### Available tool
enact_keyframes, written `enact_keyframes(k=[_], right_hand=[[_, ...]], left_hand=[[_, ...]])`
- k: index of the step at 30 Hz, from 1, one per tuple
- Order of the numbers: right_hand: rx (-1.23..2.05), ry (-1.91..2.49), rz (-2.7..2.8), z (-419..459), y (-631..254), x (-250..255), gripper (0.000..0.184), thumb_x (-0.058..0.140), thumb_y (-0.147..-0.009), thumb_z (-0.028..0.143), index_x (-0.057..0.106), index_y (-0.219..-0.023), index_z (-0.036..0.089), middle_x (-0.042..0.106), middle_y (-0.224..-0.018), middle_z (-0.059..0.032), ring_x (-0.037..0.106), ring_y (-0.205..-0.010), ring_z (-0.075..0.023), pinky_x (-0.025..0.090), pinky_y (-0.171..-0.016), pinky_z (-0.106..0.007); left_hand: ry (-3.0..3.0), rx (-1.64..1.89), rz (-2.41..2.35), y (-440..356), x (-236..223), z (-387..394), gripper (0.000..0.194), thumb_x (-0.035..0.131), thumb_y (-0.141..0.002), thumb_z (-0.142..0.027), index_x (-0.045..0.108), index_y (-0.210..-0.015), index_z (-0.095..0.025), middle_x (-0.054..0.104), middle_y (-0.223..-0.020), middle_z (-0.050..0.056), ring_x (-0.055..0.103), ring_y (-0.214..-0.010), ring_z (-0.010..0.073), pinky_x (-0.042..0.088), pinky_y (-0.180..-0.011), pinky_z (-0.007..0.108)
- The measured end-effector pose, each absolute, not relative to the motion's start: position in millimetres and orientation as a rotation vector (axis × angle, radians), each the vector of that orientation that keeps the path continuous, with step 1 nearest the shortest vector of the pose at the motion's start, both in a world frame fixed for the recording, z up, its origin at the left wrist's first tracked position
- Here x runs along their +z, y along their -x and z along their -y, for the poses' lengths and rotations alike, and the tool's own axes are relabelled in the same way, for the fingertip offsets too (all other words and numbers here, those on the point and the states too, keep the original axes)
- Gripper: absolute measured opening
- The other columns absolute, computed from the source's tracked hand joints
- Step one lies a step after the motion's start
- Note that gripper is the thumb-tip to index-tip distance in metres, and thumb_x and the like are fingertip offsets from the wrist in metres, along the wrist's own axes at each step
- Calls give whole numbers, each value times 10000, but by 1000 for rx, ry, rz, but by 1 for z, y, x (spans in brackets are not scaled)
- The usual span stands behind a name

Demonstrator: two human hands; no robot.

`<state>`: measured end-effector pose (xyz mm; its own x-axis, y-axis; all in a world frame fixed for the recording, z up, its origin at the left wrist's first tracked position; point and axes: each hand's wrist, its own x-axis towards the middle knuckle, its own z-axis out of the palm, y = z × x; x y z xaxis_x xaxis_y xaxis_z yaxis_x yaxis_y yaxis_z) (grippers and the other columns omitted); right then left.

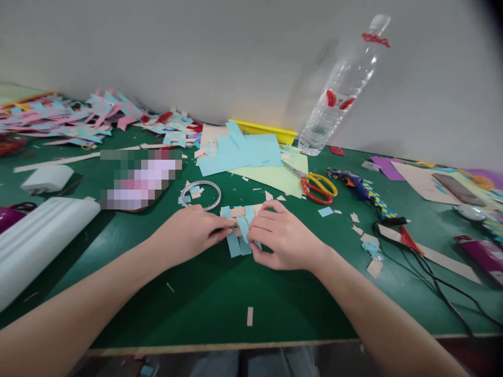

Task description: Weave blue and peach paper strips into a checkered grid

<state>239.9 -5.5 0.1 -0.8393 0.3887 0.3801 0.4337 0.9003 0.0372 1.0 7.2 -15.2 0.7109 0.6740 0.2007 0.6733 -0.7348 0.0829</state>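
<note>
Both hands, left [192, 233] and right [285, 235], pinch the woven paper strips [236, 245]; the bottle [334, 99] holds clear liquid.

Soft, muted indoor light falls across the green bench [212, 314], leaving a pale glare on its right side and dim shadows along the grey wall [236, 63] behind the bottle [334, 94]. The wide view bows toward its edges, its upper right corner darkens, smearing softens the far sides, and coarse pixel blocks mask one patch left of centre.
</note>
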Motion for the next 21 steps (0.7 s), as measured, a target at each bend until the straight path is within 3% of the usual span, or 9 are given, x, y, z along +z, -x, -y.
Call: enact_keyframes(k=[10,16,21], right_hand=[[-58,589,2691,3,-241,-2,207,458,-925,197,634,-818,181,686,-738,-10,566,-714,-152,368,-936,-357],[-130,688,2581,-2,-241,-8,218,478,-953,209,657,-833,175,694,-769,-28,599,-755,-158,385,-874,-320],[-187,789,2425,-2,-239,-14,206,476,-979,211,656,-885,185,711,-753,-16,604,-708,-141,388,-890,-320]], left_hand=[[-2873,445,-1124,0,-17,-8,460,351,-1022,-465,758,-1045,-252,648,-551,12,490,-493,166,331,-540,296],[-2895,687,-1181,-3,-17,-5,480,330,-1033,-339,704,-765,-205,663,-591,-3,499,-498,141,359,-583,296],[-2864,845,-1133,-5,-16,-5,314,398,-1012,-301,686,-923,-213,735,-795,8,632,-690,158,416,-707,310]])
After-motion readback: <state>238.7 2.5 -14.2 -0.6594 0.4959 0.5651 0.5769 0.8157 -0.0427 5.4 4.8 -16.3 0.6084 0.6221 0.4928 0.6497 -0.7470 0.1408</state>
